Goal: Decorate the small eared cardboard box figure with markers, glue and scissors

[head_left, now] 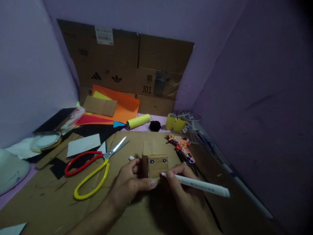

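Observation:
A small cardboard box point(158, 168) with two dark blue eye-like dots on its front face is held by my left hand point(130, 182), the thumb along its lower front edge and the fingers at its left side. My right hand point(183, 191) grips a white marker point(202, 186) whose dark pinkish tip is at the box's face, below the dots; I cannot tell whether it touches. Just behind my left fingers lies a white marker cap point(131, 158). Scissors point(107, 156) with one red and one yellow handle rest open to the left of the box.
A patterned glue gun point(182, 147) lies to the right. Behind are a yellow roll point(138, 121), a black fuzzy ball point(155, 125) and yellow tubes point(174, 123). Orange paper point(127, 106) leans on a large cardboard panel point(161, 55). A white bowl point(12, 171) stands at far left.

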Action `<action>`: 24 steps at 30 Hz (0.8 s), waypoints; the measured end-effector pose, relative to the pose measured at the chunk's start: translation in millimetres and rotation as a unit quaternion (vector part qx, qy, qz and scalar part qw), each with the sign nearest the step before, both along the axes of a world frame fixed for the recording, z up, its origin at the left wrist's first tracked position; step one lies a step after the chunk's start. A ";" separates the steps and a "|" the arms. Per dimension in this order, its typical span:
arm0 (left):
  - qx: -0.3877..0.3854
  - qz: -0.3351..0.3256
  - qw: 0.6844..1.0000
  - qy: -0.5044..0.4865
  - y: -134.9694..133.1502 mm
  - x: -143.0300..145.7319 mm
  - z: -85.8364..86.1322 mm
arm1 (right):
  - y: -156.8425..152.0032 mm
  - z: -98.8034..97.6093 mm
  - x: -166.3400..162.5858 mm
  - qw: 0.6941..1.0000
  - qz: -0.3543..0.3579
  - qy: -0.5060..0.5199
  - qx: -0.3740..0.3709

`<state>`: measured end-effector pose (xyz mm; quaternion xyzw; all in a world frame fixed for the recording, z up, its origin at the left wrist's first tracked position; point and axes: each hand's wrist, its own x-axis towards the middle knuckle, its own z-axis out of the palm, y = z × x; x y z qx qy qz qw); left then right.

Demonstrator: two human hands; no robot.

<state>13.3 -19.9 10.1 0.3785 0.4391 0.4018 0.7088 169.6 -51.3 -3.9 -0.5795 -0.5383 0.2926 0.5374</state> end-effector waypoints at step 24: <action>0.005 0.016 0.999 0.028 1.9 0.3 -4.2 | 1.2 -3.4 0.0 0.999 0.002 0.032 -0.014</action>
